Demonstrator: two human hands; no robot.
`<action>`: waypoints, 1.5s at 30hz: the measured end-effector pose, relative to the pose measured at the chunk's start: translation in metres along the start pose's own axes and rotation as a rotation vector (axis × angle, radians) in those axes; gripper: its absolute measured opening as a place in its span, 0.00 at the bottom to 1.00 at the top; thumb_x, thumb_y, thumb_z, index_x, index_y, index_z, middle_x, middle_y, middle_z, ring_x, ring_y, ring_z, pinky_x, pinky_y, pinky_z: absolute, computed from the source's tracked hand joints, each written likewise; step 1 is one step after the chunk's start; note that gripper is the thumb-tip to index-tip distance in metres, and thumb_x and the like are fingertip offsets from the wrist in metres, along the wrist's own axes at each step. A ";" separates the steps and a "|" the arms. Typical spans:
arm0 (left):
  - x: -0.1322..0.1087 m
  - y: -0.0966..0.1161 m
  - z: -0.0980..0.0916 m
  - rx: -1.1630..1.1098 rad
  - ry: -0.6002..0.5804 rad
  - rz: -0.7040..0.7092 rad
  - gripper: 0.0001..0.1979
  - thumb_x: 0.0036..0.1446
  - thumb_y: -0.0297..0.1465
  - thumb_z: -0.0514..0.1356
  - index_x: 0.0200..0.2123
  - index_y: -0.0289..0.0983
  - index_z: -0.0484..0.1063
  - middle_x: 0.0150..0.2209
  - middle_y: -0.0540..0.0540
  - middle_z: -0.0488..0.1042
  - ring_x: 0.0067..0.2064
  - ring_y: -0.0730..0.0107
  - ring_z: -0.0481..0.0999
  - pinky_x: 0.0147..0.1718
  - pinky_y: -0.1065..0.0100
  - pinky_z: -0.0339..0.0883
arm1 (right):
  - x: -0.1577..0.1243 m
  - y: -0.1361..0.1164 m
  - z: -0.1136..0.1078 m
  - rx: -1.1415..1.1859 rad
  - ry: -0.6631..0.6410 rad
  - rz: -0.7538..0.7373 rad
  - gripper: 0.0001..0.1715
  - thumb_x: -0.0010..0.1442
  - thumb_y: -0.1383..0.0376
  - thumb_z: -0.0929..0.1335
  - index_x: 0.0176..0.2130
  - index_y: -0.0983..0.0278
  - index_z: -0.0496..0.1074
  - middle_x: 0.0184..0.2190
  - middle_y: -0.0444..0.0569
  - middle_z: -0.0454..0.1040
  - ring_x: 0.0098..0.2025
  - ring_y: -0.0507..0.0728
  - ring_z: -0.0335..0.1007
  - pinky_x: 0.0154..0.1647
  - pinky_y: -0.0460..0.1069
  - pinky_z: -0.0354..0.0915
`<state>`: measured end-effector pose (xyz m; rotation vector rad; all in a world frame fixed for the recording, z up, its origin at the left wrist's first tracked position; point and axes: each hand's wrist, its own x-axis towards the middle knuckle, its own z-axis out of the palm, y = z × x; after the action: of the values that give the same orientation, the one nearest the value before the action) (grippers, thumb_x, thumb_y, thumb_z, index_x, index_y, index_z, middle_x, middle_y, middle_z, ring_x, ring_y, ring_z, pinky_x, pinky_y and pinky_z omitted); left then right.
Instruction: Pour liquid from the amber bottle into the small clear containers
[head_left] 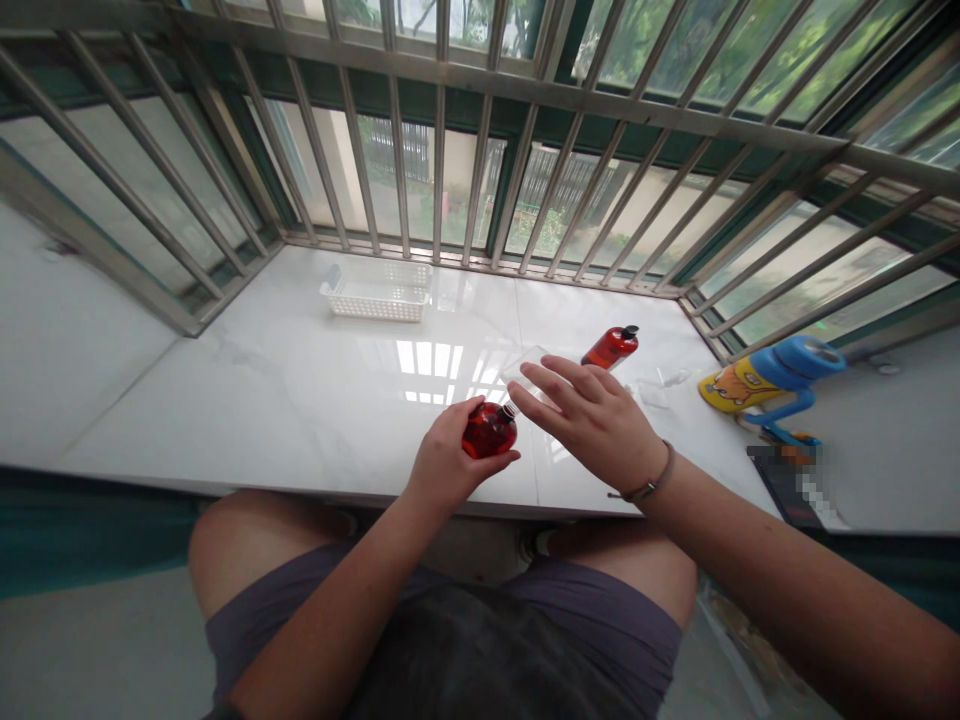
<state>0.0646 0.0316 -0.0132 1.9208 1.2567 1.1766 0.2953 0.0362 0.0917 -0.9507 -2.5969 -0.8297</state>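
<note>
Closest in, the left hand [450,462] had its grip wrapped round the small red bottle [489,430]. Fingers were behind, the thumb under the belly, and the bottle was tipped just above the near edge of the desk [300,400].

Right beside that grip, the right hand [592,415] sat across the bottle's neck, fingers mostly stretched out. I couldn't tell whether that grip pinched the cap or only touched it, because the fingertips hid the neck. A clear piece [525,362] showed just beyond them; whether it was held or lying flat was also unclear.

The danger, as I judged it, was that round, smooth belly held in one grip. A hard twist at the neck could spin it loose and send it off the edge onto the lap below. If the neck was open, the tilt toward the right grip could send red liquid over the glossy white stone.

Farther past the right grip, a second red bottle [611,347] lay on its side. A careless knuckle could set it rolling.

Far beyond the left grip, the white basket [377,290] sat well apart, out of harm's way.
</note>
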 end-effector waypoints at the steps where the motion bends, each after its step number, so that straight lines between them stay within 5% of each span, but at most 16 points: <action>1: 0.000 0.000 0.000 0.000 -0.001 -0.001 0.40 0.49 0.43 0.80 0.62 0.43 0.70 0.58 0.41 0.79 0.59 0.49 0.80 0.61 0.49 0.74 | 0.000 0.000 0.000 -0.008 0.004 -0.003 0.26 0.71 0.72 0.68 0.66 0.59 0.70 0.64 0.54 0.76 0.66 0.65 0.69 0.57 0.59 0.66; 45: -0.001 0.000 0.000 -0.013 -0.001 0.010 0.39 0.49 0.42 0.80 0.61 0.44 0.69 0.57 0.42 0.79 0.58 0.50 0.80 0.60 0.50 0.76 | 0.002 -0.001 -0.005 -0.071 0.018 -0.035 0.26 0.72 0.71 0.68 0.65 0.57 0.70 0.64 0.51 0.77 0.66 0.64 0.68 0.58 0.58 0.62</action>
<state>0.0646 0.0305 -0.0135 1.9201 1.2378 1.1854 0.2931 0.0337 0.0967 -0.9148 -2.5918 -0.9407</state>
